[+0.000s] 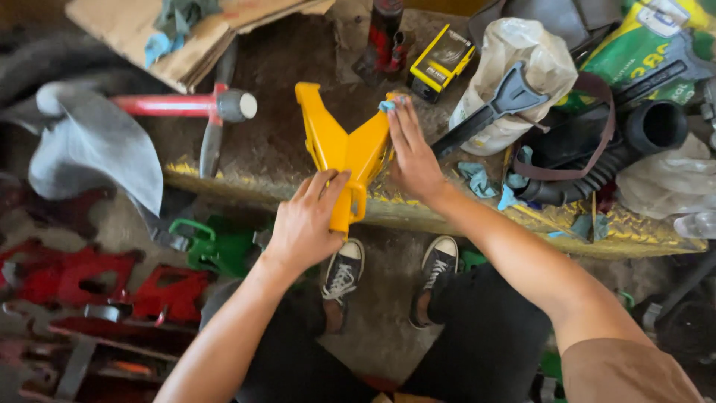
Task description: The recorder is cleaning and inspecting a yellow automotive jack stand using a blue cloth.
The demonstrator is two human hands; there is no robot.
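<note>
I saw the yellow metal stand [344, 149] resting on the step edge [447, 213] — left hand [306, 220] clamped around its lower stem, right hand [412, 153] flat against its upper arm, pressing a small blue rag [386, 106]. Black hose [597, 160] lay well apart.

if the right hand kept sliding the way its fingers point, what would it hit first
The right hand lies flat on the yellow metal bracket, fingers pointing up and away. Past the small blue cloth at its fingertips, the red bottle jack looks first in line, though depth is unclear.
</note>
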